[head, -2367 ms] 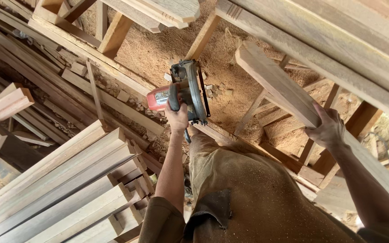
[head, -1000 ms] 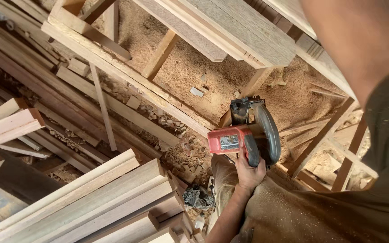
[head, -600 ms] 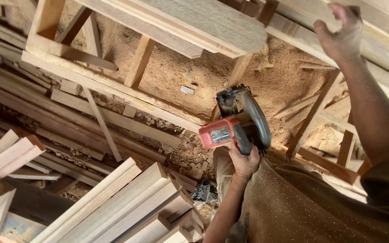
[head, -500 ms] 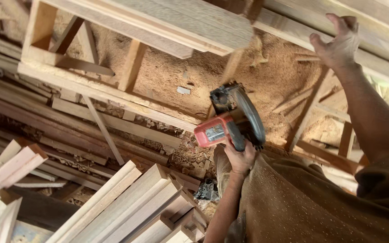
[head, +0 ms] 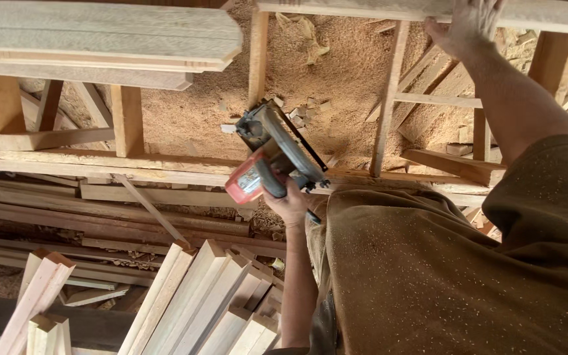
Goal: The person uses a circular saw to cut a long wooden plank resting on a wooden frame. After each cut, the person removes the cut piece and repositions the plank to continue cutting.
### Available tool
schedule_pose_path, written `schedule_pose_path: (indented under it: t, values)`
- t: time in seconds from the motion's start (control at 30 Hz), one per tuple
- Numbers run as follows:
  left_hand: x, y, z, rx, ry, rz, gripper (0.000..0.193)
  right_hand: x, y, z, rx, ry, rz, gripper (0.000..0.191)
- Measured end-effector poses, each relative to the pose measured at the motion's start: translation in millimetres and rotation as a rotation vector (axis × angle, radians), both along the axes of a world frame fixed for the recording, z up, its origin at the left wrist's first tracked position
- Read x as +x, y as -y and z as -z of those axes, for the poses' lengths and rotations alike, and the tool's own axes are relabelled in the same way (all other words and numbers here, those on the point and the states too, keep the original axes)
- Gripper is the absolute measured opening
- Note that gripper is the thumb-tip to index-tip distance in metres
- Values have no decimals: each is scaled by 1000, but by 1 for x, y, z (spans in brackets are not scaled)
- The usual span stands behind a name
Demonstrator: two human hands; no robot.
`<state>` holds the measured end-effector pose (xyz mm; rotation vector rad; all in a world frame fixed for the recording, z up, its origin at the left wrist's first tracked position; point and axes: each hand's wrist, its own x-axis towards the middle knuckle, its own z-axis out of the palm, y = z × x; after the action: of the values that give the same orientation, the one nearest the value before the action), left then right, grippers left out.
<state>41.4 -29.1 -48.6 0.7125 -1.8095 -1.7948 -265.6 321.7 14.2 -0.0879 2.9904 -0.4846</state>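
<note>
Since half a second ago, the circular saw has swung from a tilted carry to hang lower and nearer the middle of the view, blade guard turned toward the far sawdust, red motor housing pointing left. The left hand has its fingers wrapped fully round the saw's handle, carrying its weight at hip height, clear of any wood. Meanwhile the right hand has travelled from open air up to the long plank running across the far edge; its fingers are spread and pressed on the board's face, not curled round it as far as can be seen. By this reading, the saw is only being carried while the free hand steadies or picks a board.

Beneath the saw lies a wooden frame of uprights and rails, with sawdust heaped on the ground behind it. At far left a stack of planks rests on the frame. Near left, a bundle of moulded timber lengths leans toward the viewer.
</note>
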Motion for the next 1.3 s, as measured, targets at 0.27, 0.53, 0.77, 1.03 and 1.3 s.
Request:
schedule_pose_path:
  t: [0.27,0.53,0.77,1.03,1.3]
  values:
    - [-6,5,-16,-87,80,-2,34,14,-40,24,-384,402,101,52]
    - [-3,8,-22,-136,88,-38,34,89,-84,70,103,-128,-160,69]
    - [-9,5,-30,-71,35,-41,32,52,-61,56,6,-12,-335,113]
    - [-18,7,-37,-23,31,-30,22,40,-53,64,52,241,-292,123]
    - [-24,12,-46,-32,32,-67,25,107,-92,87,51,270,-248,120]
